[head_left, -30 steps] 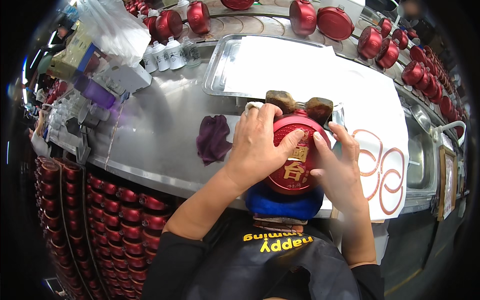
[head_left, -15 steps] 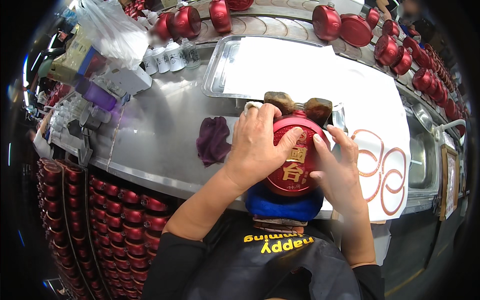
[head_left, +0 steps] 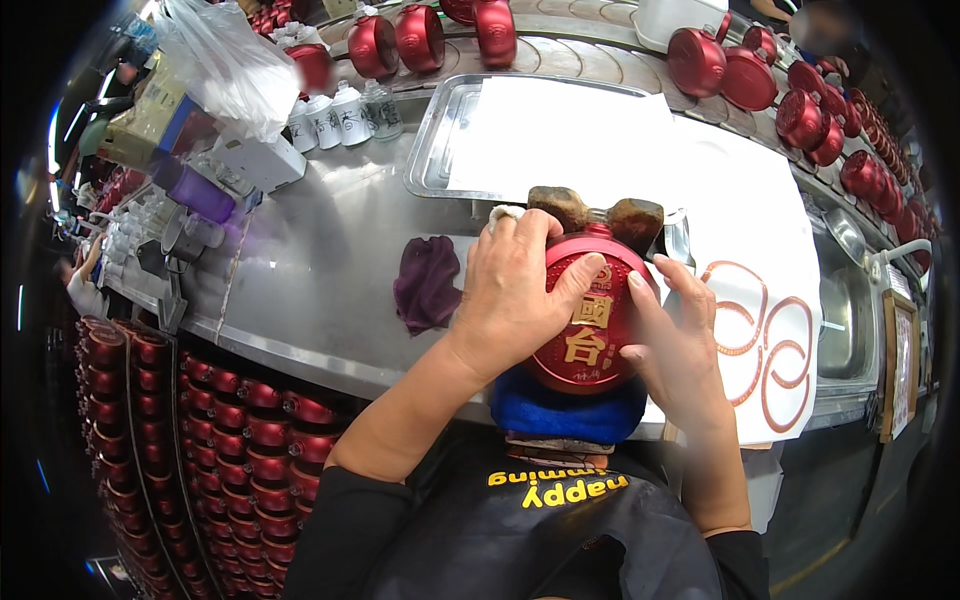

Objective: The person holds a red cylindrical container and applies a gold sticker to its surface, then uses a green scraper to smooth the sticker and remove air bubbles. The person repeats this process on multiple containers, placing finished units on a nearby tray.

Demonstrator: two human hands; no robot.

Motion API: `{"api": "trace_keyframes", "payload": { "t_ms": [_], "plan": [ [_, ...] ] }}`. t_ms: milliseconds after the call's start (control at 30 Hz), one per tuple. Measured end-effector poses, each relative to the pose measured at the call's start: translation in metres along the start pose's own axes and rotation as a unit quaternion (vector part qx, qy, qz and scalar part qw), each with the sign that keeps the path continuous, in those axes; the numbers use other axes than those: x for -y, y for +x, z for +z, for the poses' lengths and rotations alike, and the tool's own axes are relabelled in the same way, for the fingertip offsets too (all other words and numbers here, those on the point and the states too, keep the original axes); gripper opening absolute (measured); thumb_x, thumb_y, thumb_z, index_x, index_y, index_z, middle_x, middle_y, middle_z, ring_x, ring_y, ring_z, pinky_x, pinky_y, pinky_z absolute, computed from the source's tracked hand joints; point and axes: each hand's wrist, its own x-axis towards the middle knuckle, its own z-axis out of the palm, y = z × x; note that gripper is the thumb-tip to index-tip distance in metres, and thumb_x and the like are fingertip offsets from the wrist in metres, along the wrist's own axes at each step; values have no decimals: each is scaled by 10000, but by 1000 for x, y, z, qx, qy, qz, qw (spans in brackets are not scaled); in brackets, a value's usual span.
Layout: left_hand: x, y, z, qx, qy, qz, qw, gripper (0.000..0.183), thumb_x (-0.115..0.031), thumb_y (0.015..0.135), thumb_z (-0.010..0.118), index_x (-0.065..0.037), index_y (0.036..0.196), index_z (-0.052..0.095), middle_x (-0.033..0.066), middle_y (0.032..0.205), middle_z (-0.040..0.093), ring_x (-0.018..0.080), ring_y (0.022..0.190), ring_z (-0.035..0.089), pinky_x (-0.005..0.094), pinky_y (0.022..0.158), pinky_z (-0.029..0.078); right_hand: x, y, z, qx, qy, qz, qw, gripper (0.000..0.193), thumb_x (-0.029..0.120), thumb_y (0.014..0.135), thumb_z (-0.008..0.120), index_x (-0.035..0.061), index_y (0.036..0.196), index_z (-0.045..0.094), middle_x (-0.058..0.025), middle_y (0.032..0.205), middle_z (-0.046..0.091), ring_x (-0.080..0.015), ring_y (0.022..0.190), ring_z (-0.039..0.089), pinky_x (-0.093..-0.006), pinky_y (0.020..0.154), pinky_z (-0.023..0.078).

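Note:
A round, flat red bottle (head_left: 577,362) with raised gold characters lies face up in front of me, its neck pointing away. My left hand (head_left: 508,296) grips its left side, thumb across the face and fingers curled over the far rim. On the right edge rests my right hand (head_left: 690,345), partly blurred, its thumb and fingertips against the bottle. A blue padded cloth (head_left: 566,412) supports the near end. Two worn brown blocks (head_left: 558,207) flank the neck. A bit of white cloth (head_left: 505,214) shows by my left fingertips. The bottle's underside is hidden.
Left of my hand lies a dark purple cloth (head_left: 427,284) on the steel table. Orange-brown ring strips (head_left: 787,362) lie on white paper at right. Beyond are a metal tray (head_left: 425,158), small white bottles (head_left: 350,115) and a conveyor (head_left: 560,50) carrying red bottles. A sink (head_left: 846,325) is far right.
Red bottles on the conveyor have shifted to the right. Both my hands and the bottle between them have kept nearly the same position.

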Motion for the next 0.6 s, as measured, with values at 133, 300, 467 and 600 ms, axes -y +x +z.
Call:
{"api": "trace_keyframes", "payload": {
  "t_ms": [133,300,467,600],
  "plan": [
    [2,1,0,-6,-40,1,999,496,-472,962,694,2,1083,612,210,980,620,389,929,596,484,848,471,2,2,-1,1,-3,-1,1000,602,331,911,735,116,1456,598,-189,1537,416,-413,1352,432,-519,1133,388],
    [5,-1,-1,-1,-71,-11,997,486,-465,975,682,5,1083,615,220,1013,636,390,947,604,488,856,477,3,2,-3,0,-9,-21,1000,589,332,911,733,133,1450,606,-189,1540,415,-416,1356,433,-521,1133,385],
    [5,-8,0,-4,-91,-14,996,567,-525,934,712,0,1125,616,225,1064,644,388,1003,616,487,899,476,4,-6,-5,18,5,-15,1000,577,344,911,730,149,1443,616,-199,1539,412,-415,1351,443,-517,1129,389],
    [1,-6,1,18,-31,-45,998,605,-547,905,731,-5,1142,608,216,1066,634,386,1015,609,492,916,465,4,-9,-3,13,8,-8,1000,580,330,906,740,142,1440,617,-201,1539,412,-417,1350,444,-517,1129,392]
  ]
}}
